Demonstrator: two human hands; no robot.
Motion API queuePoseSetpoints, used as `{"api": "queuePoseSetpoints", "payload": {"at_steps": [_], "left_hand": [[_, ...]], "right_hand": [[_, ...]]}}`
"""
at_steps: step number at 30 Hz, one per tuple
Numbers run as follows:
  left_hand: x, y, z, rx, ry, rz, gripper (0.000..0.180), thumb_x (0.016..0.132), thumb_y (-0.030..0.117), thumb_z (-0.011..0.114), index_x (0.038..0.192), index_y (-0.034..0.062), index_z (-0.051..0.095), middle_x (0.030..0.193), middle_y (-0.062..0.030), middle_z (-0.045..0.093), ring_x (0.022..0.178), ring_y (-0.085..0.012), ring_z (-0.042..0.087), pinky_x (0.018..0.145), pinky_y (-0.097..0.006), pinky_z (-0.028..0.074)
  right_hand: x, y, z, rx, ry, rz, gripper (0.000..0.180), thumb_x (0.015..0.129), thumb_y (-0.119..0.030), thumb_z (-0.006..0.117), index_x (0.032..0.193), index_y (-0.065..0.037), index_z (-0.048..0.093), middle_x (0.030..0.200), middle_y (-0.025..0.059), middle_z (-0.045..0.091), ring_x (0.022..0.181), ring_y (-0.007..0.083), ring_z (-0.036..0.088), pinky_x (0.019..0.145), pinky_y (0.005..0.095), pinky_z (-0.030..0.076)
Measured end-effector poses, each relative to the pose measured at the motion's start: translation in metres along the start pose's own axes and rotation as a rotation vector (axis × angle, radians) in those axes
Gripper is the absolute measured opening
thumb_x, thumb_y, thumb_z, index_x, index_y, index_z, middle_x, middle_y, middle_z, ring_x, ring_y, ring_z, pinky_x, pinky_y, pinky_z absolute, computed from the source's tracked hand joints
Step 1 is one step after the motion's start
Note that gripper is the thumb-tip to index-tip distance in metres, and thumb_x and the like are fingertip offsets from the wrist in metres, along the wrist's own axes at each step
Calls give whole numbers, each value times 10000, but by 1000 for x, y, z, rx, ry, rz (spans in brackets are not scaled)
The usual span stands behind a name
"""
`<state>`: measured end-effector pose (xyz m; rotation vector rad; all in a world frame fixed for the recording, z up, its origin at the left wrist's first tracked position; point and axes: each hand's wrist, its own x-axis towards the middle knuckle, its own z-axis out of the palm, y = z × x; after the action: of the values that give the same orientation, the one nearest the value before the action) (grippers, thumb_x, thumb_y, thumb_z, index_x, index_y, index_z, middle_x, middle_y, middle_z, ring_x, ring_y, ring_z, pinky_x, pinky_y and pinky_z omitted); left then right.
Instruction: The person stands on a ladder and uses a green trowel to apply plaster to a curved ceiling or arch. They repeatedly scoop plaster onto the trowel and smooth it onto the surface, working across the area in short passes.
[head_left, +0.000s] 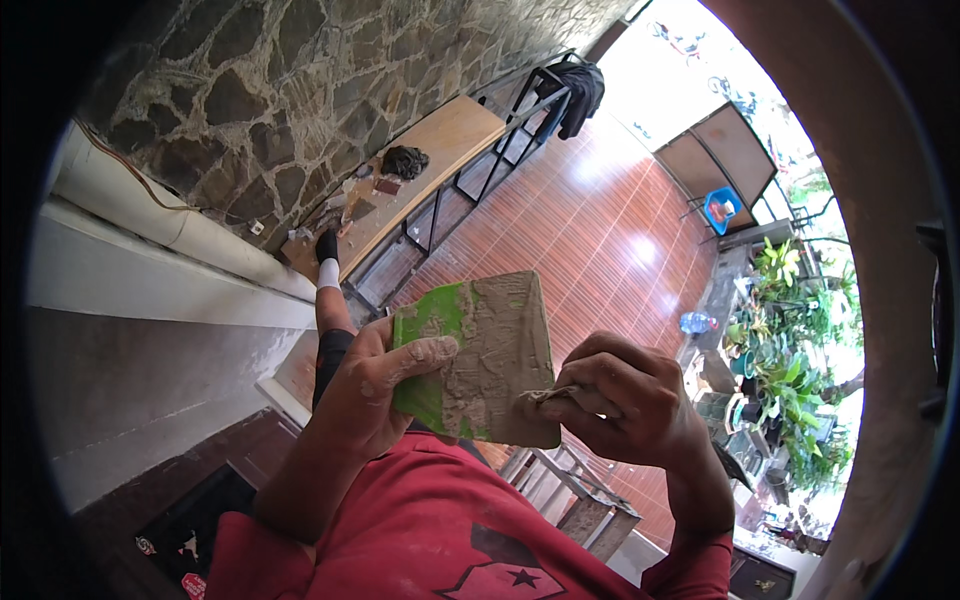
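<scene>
In front of my chest, my left hand (pixel 372 385) grips a flat, roughly rectangular green board (pixel 425 320) by its left side, thumb pressed on the face. Grey-brown paste (pixel 495 340) with ridges coats most of that face, leaving green bare along the left. My right hand (pixel 630 400) is closed at the lower right corner of the board, thumb and fingers pinched together. A small paste-smeared bit shows at the fingertips against the paste; its kind cannot be made out. Pale dried smears mark my left thumb.
A wooden bench (pixel 455 140) with a crumpled black bag (pixel 405 162) and debris runs along the stone wall (pixel 235 95). A foot in a black shoe (pixel 327 245) rests at its near end. Below are a wooden stand (pixel 595 515) and tiled floor (pixel 560 230); plants (pixel 790 390) line the right.
</scene>
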<state>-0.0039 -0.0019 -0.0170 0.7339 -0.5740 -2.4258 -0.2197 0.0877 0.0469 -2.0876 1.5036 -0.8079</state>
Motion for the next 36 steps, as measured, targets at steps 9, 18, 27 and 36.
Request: {"api": "queuePoseSetpoints", "payload": {"at_steps": [9,18,27,36], "left_hand": [[-1,-1,-1,59,15,-7,320,845,70,579,1130,-68,529,991,-115,641,833,-159,664,722,-261,562],[1,2,-6,-24,-5,-3,383,857,76,571,1202,-60,475,1060,-115,613,919,-162,639,791,-277,540],[15,4,-25,-103,18,-56,355,860,95,571,1180,-33,485,1019,-107,615,866,-190,657,652,-337,586],[45,34,-48,-287,32,105,350,874,124,533,1194,-6,480,1025,-119,609,866,-253,654,643,-380,583]], "right_hand": [[2,4,-5,-27,30,-10,253,701,-133,787,860,-37,616,788,78,603,615,205,634,516,309,512],[9,13,-11,40,236,24,204,665,-10,741,847,-16,648,751,84,622,644,174,637,543,273,504],[20,22,12,396,340,207,314,758,35,667,1064,30,596,900,131,659,791,148,661,662,249,519],[14,49,66,1577,519,151,505,819,-238,607,1148,126,490,970,189,602,624,171,544,531,270,432]]}}
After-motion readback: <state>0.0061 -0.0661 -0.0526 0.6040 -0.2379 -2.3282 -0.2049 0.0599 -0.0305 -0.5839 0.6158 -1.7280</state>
